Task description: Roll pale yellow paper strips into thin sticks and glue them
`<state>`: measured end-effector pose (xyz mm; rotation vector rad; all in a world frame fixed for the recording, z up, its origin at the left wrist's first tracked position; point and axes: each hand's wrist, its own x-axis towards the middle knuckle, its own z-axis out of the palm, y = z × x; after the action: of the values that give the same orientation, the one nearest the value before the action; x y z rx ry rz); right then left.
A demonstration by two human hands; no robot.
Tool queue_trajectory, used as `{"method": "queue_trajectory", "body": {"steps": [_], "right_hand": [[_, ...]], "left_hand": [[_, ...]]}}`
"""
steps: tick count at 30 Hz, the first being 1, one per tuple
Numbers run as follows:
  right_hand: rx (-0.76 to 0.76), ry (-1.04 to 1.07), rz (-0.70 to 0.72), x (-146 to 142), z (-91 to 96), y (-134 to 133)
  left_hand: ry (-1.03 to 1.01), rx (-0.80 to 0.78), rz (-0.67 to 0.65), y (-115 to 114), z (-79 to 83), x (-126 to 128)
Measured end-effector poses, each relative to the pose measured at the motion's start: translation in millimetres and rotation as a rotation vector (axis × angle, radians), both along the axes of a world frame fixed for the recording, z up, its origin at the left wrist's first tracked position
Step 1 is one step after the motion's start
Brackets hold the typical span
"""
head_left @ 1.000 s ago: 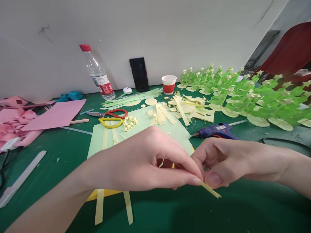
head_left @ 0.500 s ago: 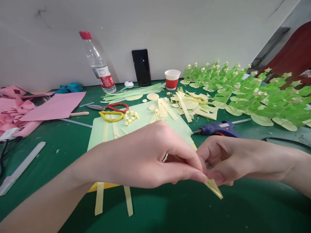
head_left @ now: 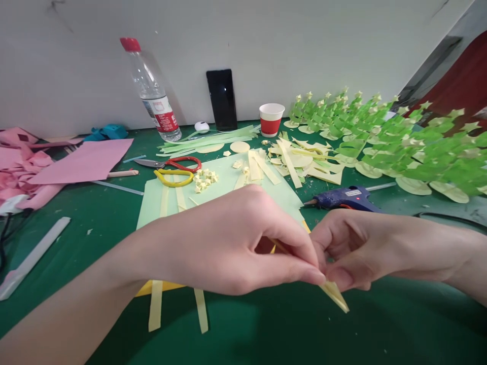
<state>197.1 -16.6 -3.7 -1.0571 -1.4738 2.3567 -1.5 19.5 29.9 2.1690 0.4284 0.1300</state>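
Left hand (head_left: 236,248) arched, pinching a yellow paper strip (head_left: 336,297), right hand (head_left: 359,248) alongside, fingers curled, pinching too

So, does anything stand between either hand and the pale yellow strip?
Nothing visible does. The left hand pinches the pale yellow strip, and the right hand's thumb is right beside it, though that hand's grip is partly hidden. The glue gun lies beyond the right hand, not between.

Narrow yellow paper strip (head_left: 336,297), pinched (partly hidden), end slanting down
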Motion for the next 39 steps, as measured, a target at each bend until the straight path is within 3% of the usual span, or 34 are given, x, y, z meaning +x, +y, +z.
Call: {"method": "queue_trajectory", "body": {"steps": [10, 39], "right_hand": [[-0.004, -0.025, 0.033, -3.0, 1.1, -0.3], [0.13, -0.129, 0.053, -3.7, -0.6, -4.5]], "left_hand": [[-0.006, 0.033, -0.111, 1.4, 2.1, 3.4], [0.105, -0.027, -0.129, 3.8, -9.5, 7.7]]}}
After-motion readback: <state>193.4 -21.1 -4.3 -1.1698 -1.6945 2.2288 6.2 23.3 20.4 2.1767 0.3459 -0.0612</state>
